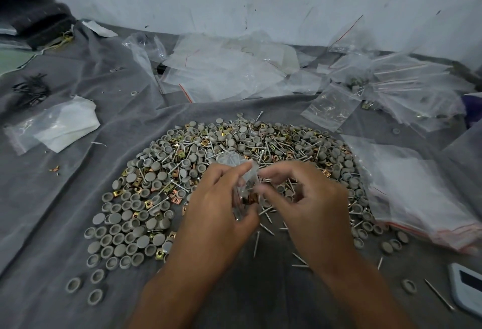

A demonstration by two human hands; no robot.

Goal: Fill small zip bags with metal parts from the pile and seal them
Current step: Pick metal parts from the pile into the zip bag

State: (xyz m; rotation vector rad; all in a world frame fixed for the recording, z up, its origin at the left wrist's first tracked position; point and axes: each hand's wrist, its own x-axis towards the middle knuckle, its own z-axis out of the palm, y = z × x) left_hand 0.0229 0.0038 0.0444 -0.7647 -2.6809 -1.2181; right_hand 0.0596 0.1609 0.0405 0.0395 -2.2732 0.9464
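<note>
Both hands hold one small clear plastic zip bag above the pile of grey round caps, brass square clips and thin steel nails. The left hand curls around the bag's lower part; the right hand pinches its upper edge with bent fingers. The bag contains some parts; I cannot count them. Both forearms come from below, over the grey cloth.

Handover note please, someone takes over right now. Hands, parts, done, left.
Left hand grips a small zip bag with parts already inside. Right hand pinches the bag's top edge.
The pile of caps, nails and square clips lies on the grey cloth under the hands. Empty bags sit to the right.
Done: bag partly filled.
Left: top up if short, seal, repeat.
</note>
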